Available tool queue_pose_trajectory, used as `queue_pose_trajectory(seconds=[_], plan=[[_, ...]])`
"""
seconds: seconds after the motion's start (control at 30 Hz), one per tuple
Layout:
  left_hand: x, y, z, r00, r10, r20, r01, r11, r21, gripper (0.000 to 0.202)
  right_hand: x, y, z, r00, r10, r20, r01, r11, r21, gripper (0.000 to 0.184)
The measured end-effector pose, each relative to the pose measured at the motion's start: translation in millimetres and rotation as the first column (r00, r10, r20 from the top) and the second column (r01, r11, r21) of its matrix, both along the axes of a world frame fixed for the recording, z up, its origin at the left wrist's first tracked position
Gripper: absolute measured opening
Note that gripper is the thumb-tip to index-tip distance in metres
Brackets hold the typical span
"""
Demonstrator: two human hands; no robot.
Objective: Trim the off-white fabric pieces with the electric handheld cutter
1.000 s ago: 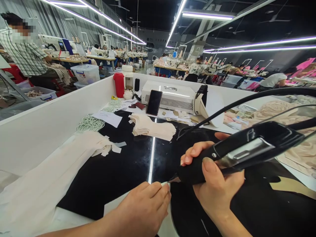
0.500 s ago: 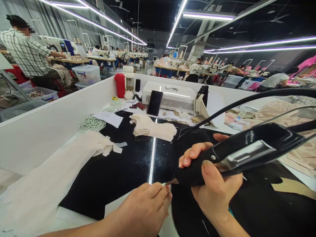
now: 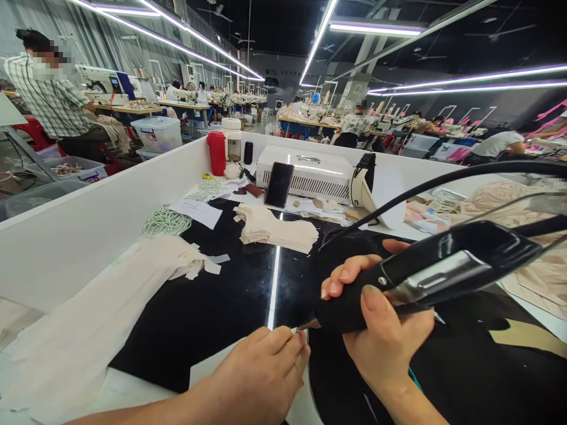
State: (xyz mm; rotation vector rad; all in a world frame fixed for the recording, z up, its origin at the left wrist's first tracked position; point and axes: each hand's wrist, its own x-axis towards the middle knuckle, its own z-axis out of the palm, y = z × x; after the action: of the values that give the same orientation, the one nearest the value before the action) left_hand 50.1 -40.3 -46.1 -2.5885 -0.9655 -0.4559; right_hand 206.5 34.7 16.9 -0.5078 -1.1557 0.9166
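My right hand (image 3: 390, 330) is wrapped round a black corded handheld tool (image 3: 460, 268) with a metal lever along its side. The thumb presses near the lever. The tool's narrow metal tip (image 3: 310, 324) points left and meets the fingertips of my left hand (image 3: 261, 372). Those fingers are pinched together, with a tiny bit of white material (image 3: 294, 330) showing between them; what kind it is I cannot make out. Beyond my hands, a stack of cream fabric pieces (image 3: 277, 229) lies on the black board (image 3: 221, 301).
Long cream fabric (image 3: 84, 324) lies at left, beside pale green cord (image 3: 166, 221). A phone (image 3: 279, 184) leans against a white metal box (image 3: 305, 171). The tool's black cable (image 3: 425, 177) arcs over the right side. A low white wall (image 3: 110, 224) borders the table.
The view has shifted very slightly. Both hands and the tool keep almost the same position, the tip still at the left fingertips.
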Motion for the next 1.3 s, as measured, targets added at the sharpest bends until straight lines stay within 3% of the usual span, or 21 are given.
queue_pose_trajectory(seconds=[0.23, 0.4, 0.6, 0.8, 0.93, 1.03, 1.17, 1.3], plan=[[1.0, 1.1, 2.9, 0.999, 0.003, -0.039, -0.005, 0.999, -0.032, 0.031, 0.5, -1.3, -1.9, 1.000, 0.011, 0.010, -0.011, 1.000, 0.013, 0.042], [1.0, 0.8, -2.8, 0.999, 0.004, -0.040, -0.005, 0.999, -0.033, 0.028, -0.1, -0.2, -1.8, 1.000, -0.004, 0.011, 0.004, 1.000, 0.018, 0.040], [-7.0, 10.5, -10.0, 0.999, 0.011, 0.043, -0.009, 0.998, -0.063, 0.024, 11.6, -3.0, 16.0, 0.997, -0.077, -0.027, 0.077, 0.997, 0.002, 0.045], [-22.7, 25.8, 0.1, 0.988, 0.106, 0.117, -0.101, 0.994, -0.045, 0.022, 32.7, -28.2, 23.0, 0.995, -0.102, -0.004, 0.102, 0.994, -0.038, 0.048], [-16.0, 18.1, 7.9, 0.974, -0.045, 0.223, 0.053, 0.998, -0.027, 0.022, 38.8, -43.0, 17.1, 0.994, -0.112, 0.013, 0.112, 0.993, -0.027, 0.050], [-4.8, 10.3, 7.7, 0.948, -0.160, 0.276, 0.197, 0.974, -0.111, 0.019, 39.1, -46.2, 14.1, 0.993, -0.114, 0.004, 0.114, 0.993, -0.033, 0.050], [4.4, 7.2, 1.7, 0.962, -0.150, 0.230, 0.200, 0.957, -0.212, 0.034, 38.0, -45.1, 11.6, 0.992, -0.123, -0.006, 0.122, 0.992, -0.025, 0.049], [5.1, 7.2, -1.5, 0.966, -0.120, 0.230, 0.171, 0.960, -0.220, 0.040, 36.8, -44.7, 7.9, 0.992, -0.124, 0.000, 0.124, 0.992, -0.017, 0.048]])
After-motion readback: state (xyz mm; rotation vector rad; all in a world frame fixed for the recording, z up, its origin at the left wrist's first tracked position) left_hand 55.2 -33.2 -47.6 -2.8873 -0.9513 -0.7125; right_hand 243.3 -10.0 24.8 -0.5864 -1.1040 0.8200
